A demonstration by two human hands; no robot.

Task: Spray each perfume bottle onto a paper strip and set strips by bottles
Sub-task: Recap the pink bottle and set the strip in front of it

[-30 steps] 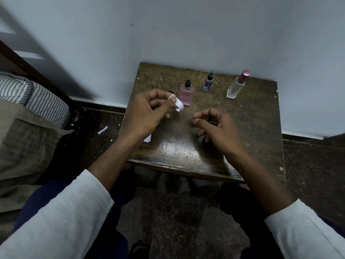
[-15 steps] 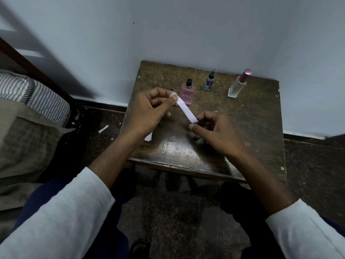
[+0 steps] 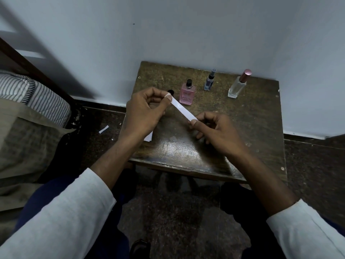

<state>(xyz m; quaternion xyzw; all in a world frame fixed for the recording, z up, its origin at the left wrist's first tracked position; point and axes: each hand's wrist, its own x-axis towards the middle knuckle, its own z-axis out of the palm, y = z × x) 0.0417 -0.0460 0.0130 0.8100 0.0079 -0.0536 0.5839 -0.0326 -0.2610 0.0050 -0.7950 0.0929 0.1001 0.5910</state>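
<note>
The white paper strip (image 3: pixel 183 109) was stretched taut above the table (image 3: pixel 257 118), its 10 o'clock end pinched by the left hand (image 3: pixel 143 111), its 4 o'clock end by the right hand (image 3: pixel 214 129). At 12 o'clock stood 3 bottles: pink bottle (image 3: pixel 187 94), blue bottle (image 3: pixel 210 82), clear bottle (image 3: pixel 238 86).

Left hand (image 3: pixel 143 111) and right hand (image 3: pixel 214 130) pinch paper strip (image 3: pixel 183 109) ends above table (image 3: pixel 252 116); pink bottle (image 3: pixel 187 94) at strip's 12 o'clock.

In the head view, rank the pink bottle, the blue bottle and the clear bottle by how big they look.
1. Pink bottle and clear bottle: too alike to rank; pink wider, clear taller.
2. Blue bottle: smallest, though it stands farther back.
</note>
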